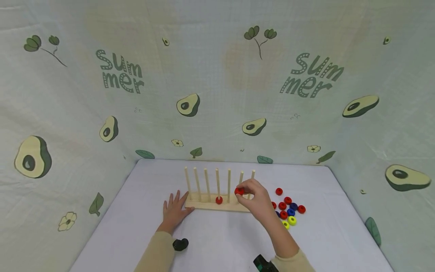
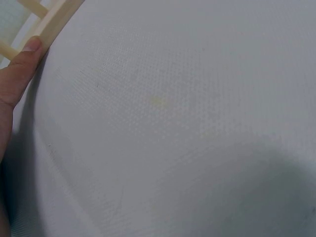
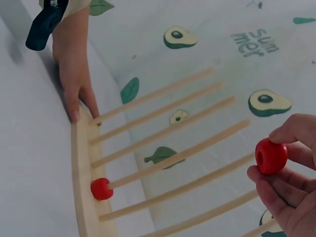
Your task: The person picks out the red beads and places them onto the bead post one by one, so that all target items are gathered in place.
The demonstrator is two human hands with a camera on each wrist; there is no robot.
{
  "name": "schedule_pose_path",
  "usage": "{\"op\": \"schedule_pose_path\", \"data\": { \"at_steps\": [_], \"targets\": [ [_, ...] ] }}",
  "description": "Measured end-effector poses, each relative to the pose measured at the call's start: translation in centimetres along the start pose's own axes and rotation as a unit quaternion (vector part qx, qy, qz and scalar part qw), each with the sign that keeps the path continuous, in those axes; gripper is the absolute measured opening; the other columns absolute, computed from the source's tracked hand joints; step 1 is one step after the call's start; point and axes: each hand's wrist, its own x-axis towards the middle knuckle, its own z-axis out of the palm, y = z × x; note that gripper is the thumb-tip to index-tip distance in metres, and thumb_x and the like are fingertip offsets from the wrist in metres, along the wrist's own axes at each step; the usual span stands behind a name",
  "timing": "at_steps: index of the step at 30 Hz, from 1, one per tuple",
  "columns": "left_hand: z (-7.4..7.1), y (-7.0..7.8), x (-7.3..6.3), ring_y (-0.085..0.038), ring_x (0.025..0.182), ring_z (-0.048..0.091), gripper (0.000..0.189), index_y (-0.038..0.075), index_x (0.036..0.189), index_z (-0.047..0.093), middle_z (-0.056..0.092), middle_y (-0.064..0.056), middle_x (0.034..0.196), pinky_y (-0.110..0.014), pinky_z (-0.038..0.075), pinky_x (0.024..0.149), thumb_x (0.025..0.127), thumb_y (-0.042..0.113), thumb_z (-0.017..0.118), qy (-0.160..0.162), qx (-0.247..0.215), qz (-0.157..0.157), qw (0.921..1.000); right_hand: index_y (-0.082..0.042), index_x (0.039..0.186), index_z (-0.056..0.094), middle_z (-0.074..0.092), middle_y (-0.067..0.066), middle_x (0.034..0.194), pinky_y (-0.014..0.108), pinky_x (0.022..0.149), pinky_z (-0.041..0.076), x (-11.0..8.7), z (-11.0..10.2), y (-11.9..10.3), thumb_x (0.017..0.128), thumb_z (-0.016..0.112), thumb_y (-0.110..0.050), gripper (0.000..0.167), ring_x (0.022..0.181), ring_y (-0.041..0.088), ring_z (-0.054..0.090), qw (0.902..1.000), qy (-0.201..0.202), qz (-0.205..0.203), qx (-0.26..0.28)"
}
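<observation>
A wooden peg rack (image 1: pixel 204 205) with several upright pegs stands on the table. One red bead (image 1: pixel 219 200) sits at the foot of its middle peg, also seen in the right wrist view (image 3: pixel 101 188). My left hand (image 1: pixel 174 211) rests at the rack's left end, fingers spread and thumb (image 2: pixel 32 45) against the base. Between thumb and fingers, my right hand (image 1: pixel 255 196) pinches a second red bead (image 3: pixel 271 156), held up near the pegs on the right side. The bead's hole faces toward the pegs in the right wrist view.
Right of the rack lies a loose group of beads: several red ones (image 1: pixel 287 200), blue ones (image 1: pixel 290 212) and yellow ones (image 1: pixel 292 220). My right forearm covers part of them. A printed cloth (image 1: pixel 217 75) hangs behind and beside the white table (image 1: pixel 217 241).
</observation>
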Motion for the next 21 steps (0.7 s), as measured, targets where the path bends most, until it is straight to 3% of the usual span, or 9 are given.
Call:
{"op": "schedule_pose_path", "data": {
  "at_steps": [5,12,21],
  "targets": [
    [-0.3,0.4,-0.2,-0.049,0.143,0.008,0.077,0.015,0.15,0.04,0.02,-0.024,0.157,-0.066,0.001,0.11,0.088,0.052,0.065,0.0,-0.004,-0.001,1.0,-0.017,0.095,0.071,0.061,-0.007,0.095,0.033,0.081,0.055,0.9,0.1,-0.7,0.081,0.077,-0.004,0.02,0.087,0.012,0.063,0.9996,0.003,-0.028,0.003],
    [-0.4,0.4,-0.3,-0.049,0.143,0.009,0.076,0.015,0.15,0.041,0.021,-0.024,0.157,-0.067,0.002,0.11,0.088,0.052,0.066,0.001,-0.002,-0.001,1.0,-0.013,0.095,0.071,0.063,-0.007,0.094,0.03,0.079,0.054,2.0,0.7,-1.1,0.079,0.078,-0.001,0.021,0.085,0.012,0.061,0.9973,0.0,-0.072,0.013],
    [0.0,0.1,0.0,-0.048,0.144,0.008,0.077,0.017,0.15,0.04,0.02,-0.022,0.158,-0.065,0.002,0.11,0.087,0.054,0.065,0.003,0.003,-0.001,1.0,-0.014,0.096,0.071,0.063,-0.006,0.096,0.04,0.081,0.054,2.9,0.9,-1.8,0.08,0.08,-0.005,0.021,0.086,0.012,0.062,0.9972,0.003,-0.072,0.017]
  ]
}}
